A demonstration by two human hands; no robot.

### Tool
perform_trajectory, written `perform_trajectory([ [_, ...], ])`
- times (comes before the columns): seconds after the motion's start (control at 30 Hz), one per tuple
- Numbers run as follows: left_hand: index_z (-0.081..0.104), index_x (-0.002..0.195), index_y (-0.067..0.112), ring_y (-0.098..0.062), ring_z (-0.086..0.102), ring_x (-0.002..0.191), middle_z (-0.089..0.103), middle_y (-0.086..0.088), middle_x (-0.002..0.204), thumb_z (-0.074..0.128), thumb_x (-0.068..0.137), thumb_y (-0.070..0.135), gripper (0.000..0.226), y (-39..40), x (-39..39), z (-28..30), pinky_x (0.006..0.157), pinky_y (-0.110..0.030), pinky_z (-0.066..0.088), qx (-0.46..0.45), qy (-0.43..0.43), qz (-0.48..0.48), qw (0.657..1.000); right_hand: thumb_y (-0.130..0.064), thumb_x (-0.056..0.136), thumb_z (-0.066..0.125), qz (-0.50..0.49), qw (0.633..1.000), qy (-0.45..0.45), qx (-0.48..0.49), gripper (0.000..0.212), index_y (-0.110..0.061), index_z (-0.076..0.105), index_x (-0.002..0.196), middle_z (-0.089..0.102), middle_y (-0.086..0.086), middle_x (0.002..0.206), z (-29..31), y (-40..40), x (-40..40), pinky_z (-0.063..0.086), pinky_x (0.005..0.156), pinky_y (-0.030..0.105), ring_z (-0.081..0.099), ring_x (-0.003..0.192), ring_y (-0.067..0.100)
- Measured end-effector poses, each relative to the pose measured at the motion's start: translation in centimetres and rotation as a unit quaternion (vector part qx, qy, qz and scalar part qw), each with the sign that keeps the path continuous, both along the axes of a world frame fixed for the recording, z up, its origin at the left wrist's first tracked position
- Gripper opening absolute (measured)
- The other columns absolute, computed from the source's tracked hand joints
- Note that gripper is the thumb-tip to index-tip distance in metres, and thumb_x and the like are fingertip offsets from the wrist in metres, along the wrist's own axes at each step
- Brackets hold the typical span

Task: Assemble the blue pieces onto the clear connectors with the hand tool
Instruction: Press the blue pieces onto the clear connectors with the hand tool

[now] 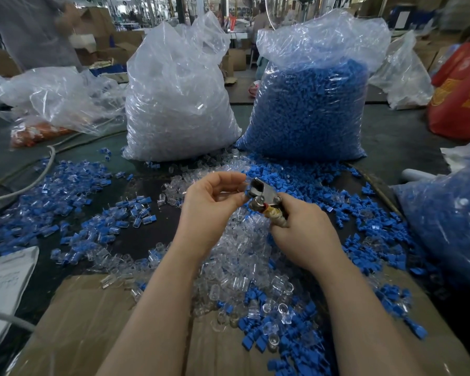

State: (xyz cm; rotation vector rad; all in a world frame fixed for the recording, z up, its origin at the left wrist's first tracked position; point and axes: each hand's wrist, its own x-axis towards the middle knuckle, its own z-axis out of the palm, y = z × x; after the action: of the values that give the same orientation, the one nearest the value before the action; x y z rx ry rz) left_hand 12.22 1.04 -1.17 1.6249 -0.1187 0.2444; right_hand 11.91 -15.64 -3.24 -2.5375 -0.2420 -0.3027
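My right hand (299, 232) grips the wrapped handles of a metal hand tool (261, 192), whose jaws point up and left. My left hand (212, 202) is raised beside the jaws, thumb and fingers curled round a small blue and clear piece (247, 191) at the tool's head; the piece is mostly hidden. Under both hands lies a heap of loose clear connectors (239, 253). Loose blue pieces (323, 183) spread out to the right and near my wrists. Assembled blue-and-clear parts (73, 202) are scattered at the left.
A tall bag of clear connectors (177, 99) and a tall bag of blue pieces (310, 109) stand behind. Another blue-filled bag (451, 218) is at the right. Flat cardboard (92, 321) lies in front, paper (3, 280) at the left, cables (38, 169) beyond it.
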Motion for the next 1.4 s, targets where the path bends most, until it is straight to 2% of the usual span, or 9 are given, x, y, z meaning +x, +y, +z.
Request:
perform_trajectory([
  [0.13,0.070,0.100,0.010,-0.015,0.073,0.084,0.076,-0.006,0.089,0.074,0.072,0.001,0.030,1.9,0.6,-0.3,0.075,-0.022,0.058,-0.203,0.119,0.033,0.971,-0.021,0.081,0.056,-0.036,0.998,-0.048,0.004,0.010,-0.027,0.048,0.082,0.053,-0.008,0.065,-0.1,-0.5,0.2,0.031,0.049,0.029,0.046,0.060,0.009],
  [0.37,0.063,0.093,0.007,-0.011,0.069,0.065,0.069,-0.003,0.072,0.059,0.094,0.012,0.006,8.1,0.9,-1.7,0.075,-0.029,0.056,-0.644,0.157,0.131,0.738,-0.022,0.086,0.056,-0.170,0.984,-0.033,-0.035,0.011,-0.024,0.046,0.081,0.050,-0.004,0.063,-0.4,-2.1,0.6,0.030,0.050,0.030,0.044,0.056,0.016],
  [0.63,0.056,0.099,0.005,-0.014,0.067,0.058,0.069,-0.007,0.064,0.042,0.105,0.024,0.025,10.6,0.8,-2.2,0.068,-0.025,0.056,-0.763,0.068,0.219,0.605,-0.027,0.085,0.056,-0.255,0.957,0.081,-0.116,0.010,-0.021,0.048,0.086,0.048,-0.002,0.070,-0.8,-3.2,0.8,0.034,0.055,0.030,0.045,0.062,0.022],
  [0.7,0.058,0.098,0.005,-0.013,0.068,0.059,0.069,-0.007,0.066,0.041,0.105,0.029,0.030,10.4,0.8,-2.2,0.069,-0.026,0.055,-0.731,0.080,0.221,0.641,-0.027,0.086,0.056,-0.256,0.956,0.089,-0.113,0.010,-0.020,0.049,0.087,0.047,-0.002,0.072,-0.8,-3.1,0.7,0.035,0.056,0.030,0.045,0.064,0.024],
  [0.77,0.061,0.095,0.008,-0.011,0.069,0.062,0.070,-0.003,0.072,0.048,0.102,0.031,0.027,9.6,0.8,-2.0,0.064,-0.024,0.055,-0.627,0.129,0.202,0.741,-0.028,0.087,0.055,-0.252,0.957,0.094,-0.113,0.011,-0.021,0.048,0.085,0.047,-0.002,0.073,-0.7,-3.1,0.7,0.034,0.055,0.030,0.045,0.064,0.023],
  [0.87,0.068,0.095,0.014,-0.009,0.069,0.071,0.072,0.001,0.083,0.064,0.093,0.026,0.013,7.7,0.9,-1.4,0.065,-0.024,0.055,-0.308,0.182,0.160,0.920,-0.031,0.089,0.055,-0.228,0.961,0.108,-0.109,0.020,-0.023,0.042,0.076,0.045,-0.003,0.071,-0.8,-3.1,0.8,0.029,0.051,0.029,0.041,0.059,0.017],
  [0.93,0.070,0.098,0.019,-0.012,0.069,0.081,0.073,0.000,0.094,0.068,0.088,0.023,0.011,6.2,0.7,-1.0,0.067,-0.025,0.053,-0.098,0.178,0.114,0.972,-0.033,0.089,0.056,-0.221,0.962,0.118,-0.111,0.025,-0.025,0.038,0.074,0.044,-0.004,0.070,-0.9,-2.9,0.9,0.026,0.049,0.028,0.037,0.057,0.014],
  [1.13,0.066,0.114,0.024,-0.006,0.065,0.088,0.066,0.007,0.100,0.074,0.085,0.020,0.031,2.6,0.4,-1.1,0.074,-0.016,0.052,0.278,0.157,-0.036,0.947,-0.034,0.086,0.060,-0.242,0.953,0.139,-0.121,0.029,-0.024,0.036,0.074,0.042,-0.003,0.069,-0.8,-2.6,1.2,0.027,0.049,0.029,0.036,0.055,0.014],
  [1.4,0.070,0.087,0.033,-0.002,0.065,0.078,0.069,0.015,0.083,0.068,0.090,0.025,0.008,1.4,0.7,-1.8,0.081,-0.030,0.057,0.381,0.115,0.014,0.917,-0.037,0.087,0.062,-0.203,0.968,0.053,-0.137,0.021,-0.024,0.046,0.090,0.035,-0.006,0.079,-1.1,-2.1,1.2,0.033,0.059,0.032,0.041,0.065,0.022],
])
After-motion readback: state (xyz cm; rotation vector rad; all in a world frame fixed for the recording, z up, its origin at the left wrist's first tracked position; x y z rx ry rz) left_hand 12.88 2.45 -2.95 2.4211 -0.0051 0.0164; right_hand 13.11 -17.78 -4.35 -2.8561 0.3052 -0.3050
